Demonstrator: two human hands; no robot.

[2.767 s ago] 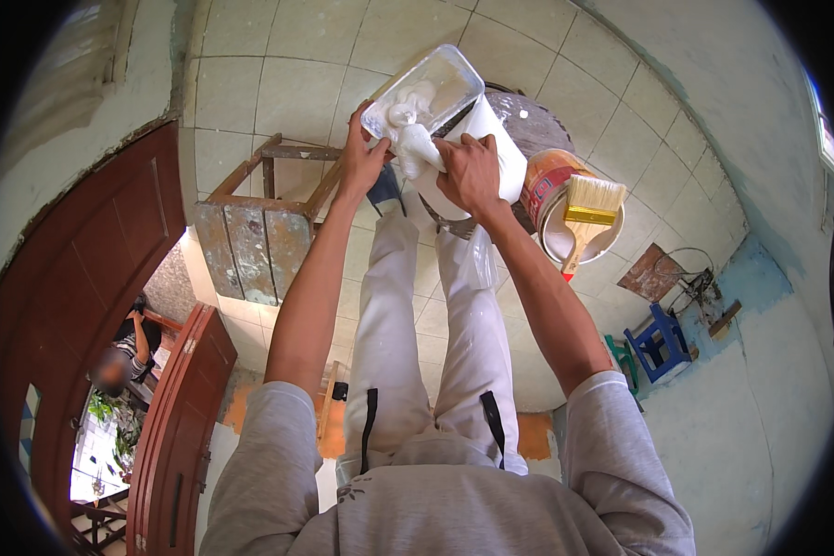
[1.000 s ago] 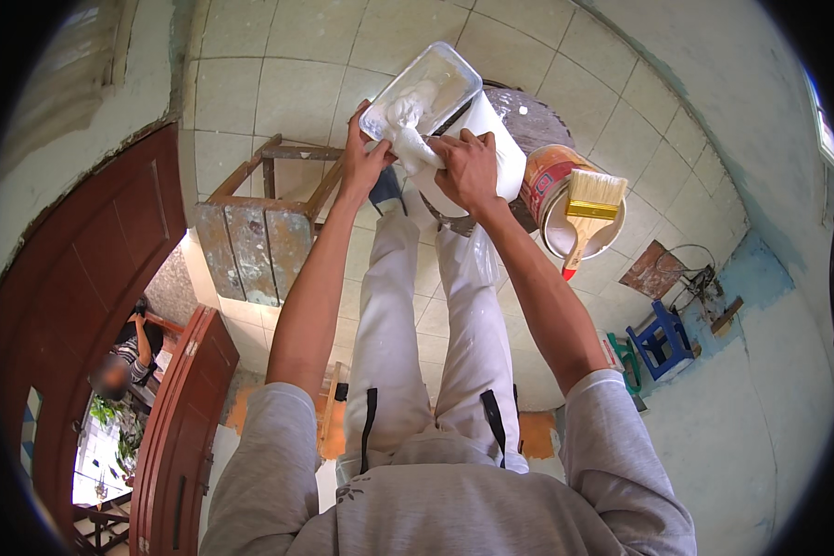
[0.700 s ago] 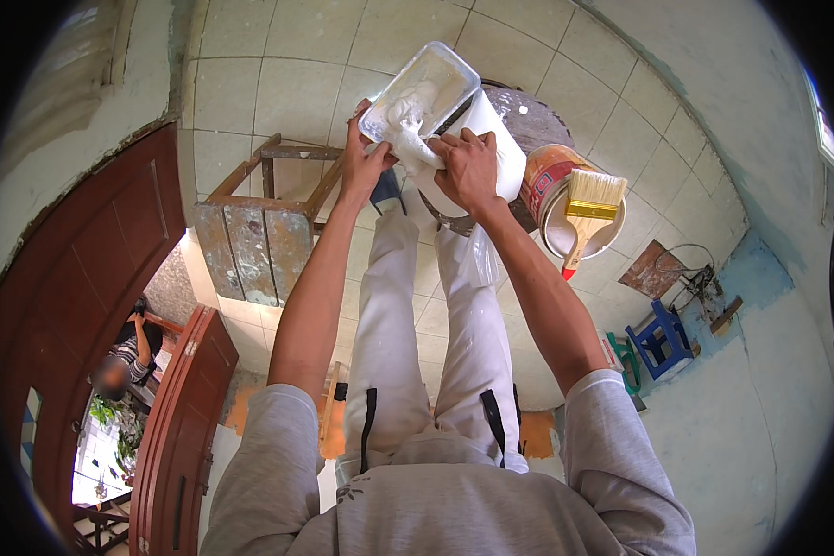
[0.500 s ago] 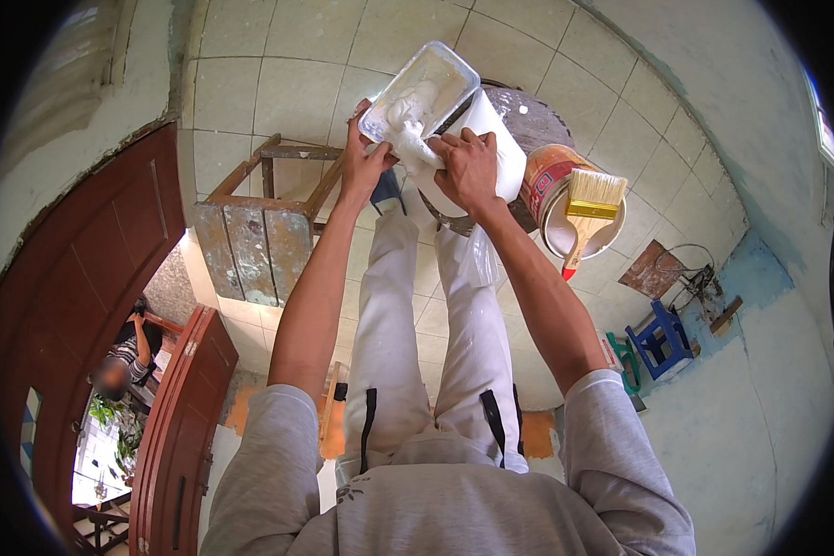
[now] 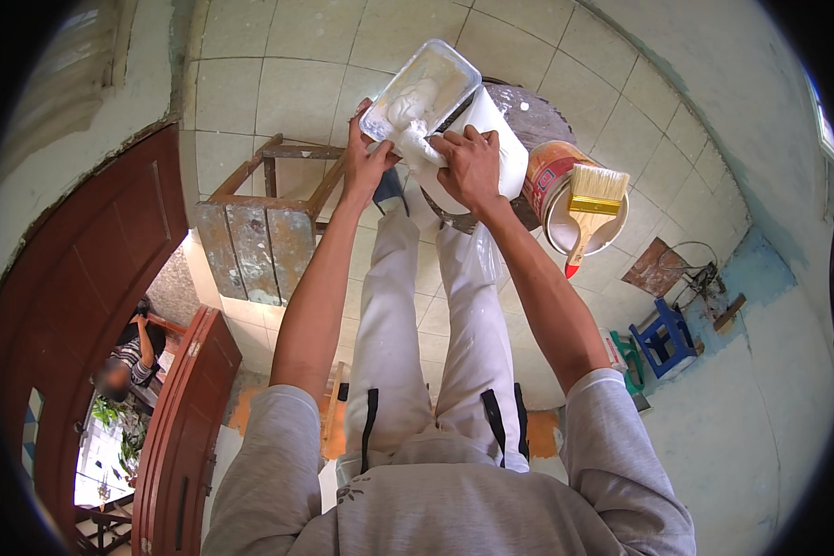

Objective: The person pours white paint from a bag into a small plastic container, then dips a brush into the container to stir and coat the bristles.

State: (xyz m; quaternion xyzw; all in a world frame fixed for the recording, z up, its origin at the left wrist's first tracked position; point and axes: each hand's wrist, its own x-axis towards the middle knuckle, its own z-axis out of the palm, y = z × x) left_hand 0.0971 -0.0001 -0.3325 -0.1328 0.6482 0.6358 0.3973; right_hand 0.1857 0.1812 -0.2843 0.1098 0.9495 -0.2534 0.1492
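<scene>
My left hand (image 5: 369,159) grips the near left corner of a shallow white tray (image 5: 447,67), its fingers and thumb closed on the rim. Inside the tray lies a lump of thick white paste (image 5: 413,104). Closed around the gathered neck of a white plastic bag (image 5: 505,153), my right hand (image 5: 471,167) is just right of the tray. The bag looks full, and its whitish mouth (image 5: 419,146) lies over the tray's near edge. My right fingertips are partly hidden against the bag.
Beneath the bag is a round, paint-spotted stool top (image 5: 533,116). A paint bucket (image 5: 545,176) stands to its right, with a wide brush (image 5: 593,206) across its mouth. On the left is a worn wooden stool (image 5: 255,250). A blue plastic stool (image 5: 664,341) stands by the right wall. Another person (image 5: 132,363) is beyond the doorway.
Both hands keep nearly the same place and grip. At the tray's near edge, the white strand between the bag's mouth and the lump looks thinner and shorter.
</scene>
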